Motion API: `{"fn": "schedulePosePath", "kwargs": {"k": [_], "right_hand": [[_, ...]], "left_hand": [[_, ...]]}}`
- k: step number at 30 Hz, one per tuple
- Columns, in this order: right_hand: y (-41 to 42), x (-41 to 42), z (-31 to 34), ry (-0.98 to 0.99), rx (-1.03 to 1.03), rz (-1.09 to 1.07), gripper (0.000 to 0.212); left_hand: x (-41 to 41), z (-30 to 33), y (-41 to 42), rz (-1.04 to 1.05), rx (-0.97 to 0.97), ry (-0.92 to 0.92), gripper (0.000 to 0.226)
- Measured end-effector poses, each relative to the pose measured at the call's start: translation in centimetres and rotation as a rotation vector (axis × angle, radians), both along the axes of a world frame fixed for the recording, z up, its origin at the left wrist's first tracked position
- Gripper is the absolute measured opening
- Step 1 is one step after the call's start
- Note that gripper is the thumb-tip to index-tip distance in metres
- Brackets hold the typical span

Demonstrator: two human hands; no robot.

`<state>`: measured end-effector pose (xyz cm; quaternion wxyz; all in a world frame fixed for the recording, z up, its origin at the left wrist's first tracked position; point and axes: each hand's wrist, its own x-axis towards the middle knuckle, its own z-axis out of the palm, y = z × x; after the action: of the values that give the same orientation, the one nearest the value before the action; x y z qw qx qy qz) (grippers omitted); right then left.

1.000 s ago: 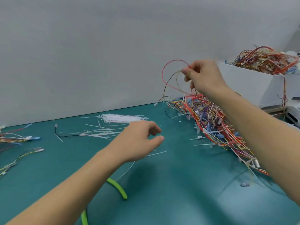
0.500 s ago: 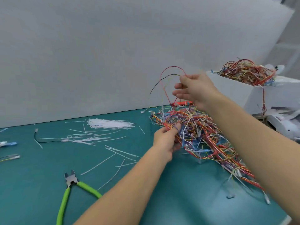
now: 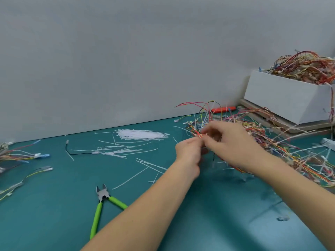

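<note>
Right of the frame's centre, the left hand [image 3: 188, 151] and the right hand [image 3: 233, 144] meet with fingers curled, both pinching strands at the near edge of the wire tangle [image 3: 253, 129]. The tangle sprawls over the teal table [image 3: 54, 214] toward the right edge. Green-handled cutters [image 3: 101, 205] lie lower left, and white cable ties [image 3: 141, 135] lie behind them.

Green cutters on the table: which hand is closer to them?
Left. The left hand is beyond the green cutters, to their right; the right hand is farther right. Both pinch at the wires.
</note>
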<state>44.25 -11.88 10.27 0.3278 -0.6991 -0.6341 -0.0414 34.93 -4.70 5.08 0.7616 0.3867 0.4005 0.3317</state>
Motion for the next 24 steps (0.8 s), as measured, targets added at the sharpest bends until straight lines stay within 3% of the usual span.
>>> {"fn": "schedulePosePath", "kwargs": {"k": [2,5,6,9,12,16,21,24], "right_hand": [[0.4,0.5,-0.9,-0.002,-0.168,-0.011,0.017],[0.5,1.4,-1.3,0.025,-0.208,-0.067,0.027],[0.5,1.7,-1.5,0.048,-0.237,-0.086,0.025],[1.0,2.3,-2.2,0.221,-0.298,-0.071,0.015],[1.2,2.9,-2.1,0.409,-0.259,-0.048,0.014],[1.7,2.8,-3.1,0.188,-0.171,-0.100,0.015],[2.6,4.7,-2.4,0.088,-0.243,-0.238,0.015],[3.1,6.9,-1.5,-0.045,-0.297,-0.369,0.028]], "left_hand": [[-0.2,-0.1,0.3,0.028,0.011,-0.013,0.016],[-1.0,-0.6,0.5,-0.008,0.032,-0.054,0.003],[-1.3,-0.7,0.6,-0.021,0.042,-0.052,0.009],[-2.1,-0.9,1.3,-0.076,0.128,0.004,0.022],[-2.6,-0.5,1.6,-0.128,0.174,0.028,0.015],[-3.0,0.4,1.7,-0.122,0.264,0.089,0.002],[-3.7,2.7,2.6,-0.053,0.301,0.098,0.018],[-4.4,3.9,2.9,-0.015,0.344,0.126,0.027]]}}
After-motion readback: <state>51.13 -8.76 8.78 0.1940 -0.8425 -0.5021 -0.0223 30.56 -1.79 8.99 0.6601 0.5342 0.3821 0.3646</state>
